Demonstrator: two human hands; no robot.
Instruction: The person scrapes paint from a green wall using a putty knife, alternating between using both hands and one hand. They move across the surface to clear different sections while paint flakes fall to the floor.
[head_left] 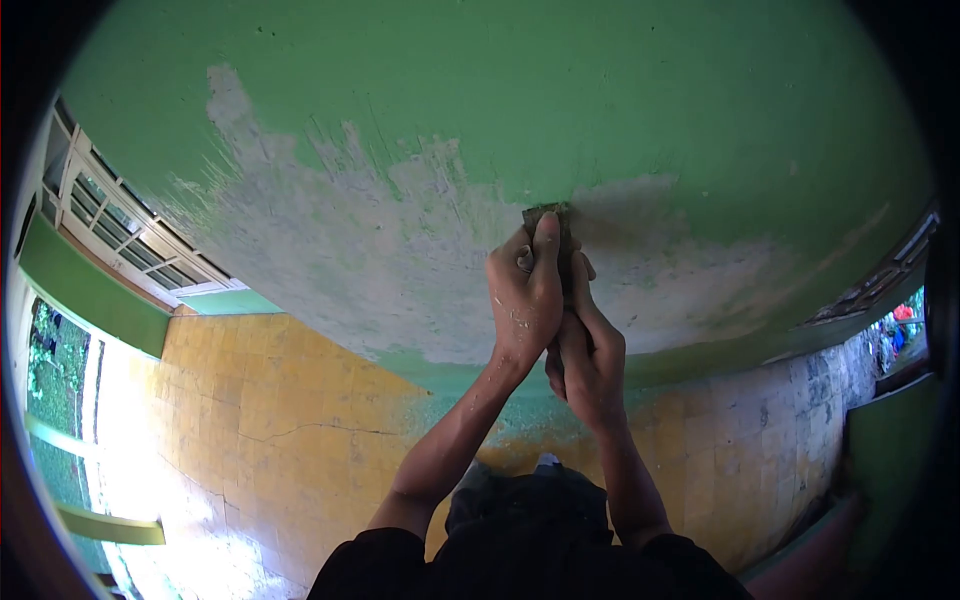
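A green painted wall (620, 90) fills the upper view, with a broad pale patch (350, 240) where the paint is scraped off. Against the patch's upper edge rests the flat end of a scraper (545, 211). My left hand (527, 295) is closed round the scraper near its blade, thumb along it and pointing up. Lower and to the right, my right hand (592, 370) wraps the handle, which the fingers mostly hide. Pale flecks cling to my left hand and forearm.
Yellow floor tiles (300, 410) lie below the wall, with paint flakes (540, 425) at its foot. A white-framed window (125, 235) is at the left, another window (885, 275) at the far right. A green panel (890, 480) stands at the lower right.
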